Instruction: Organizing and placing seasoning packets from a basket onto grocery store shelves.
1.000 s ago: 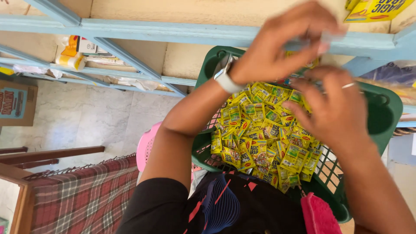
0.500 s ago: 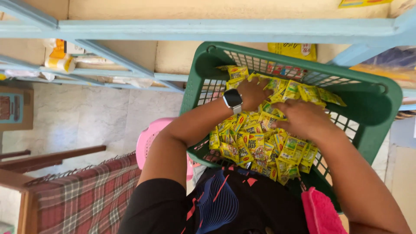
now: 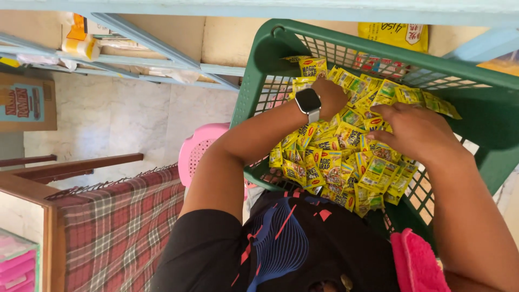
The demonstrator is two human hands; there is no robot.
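While both hands sat in the green basket (image 3: 270, 59), left hand (image 3: 331, 96) was buried, grip unclear; right hand (image 3: 419, 132) lay spread on yellow sachets (image 3: 335, 162); heap looked unsorted.

Small yellow sachets (image 3: 346, 157) with green and red print lie heaped in a loose, overlapping pile inside a green basket (image 3: 489, 108). The pile fills the tilted basket's middle, some sachets spilling toward its far rim.

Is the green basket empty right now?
No, the green basket holds a heap of small yellow sachets, and both the left hand and the right hand are down among them.
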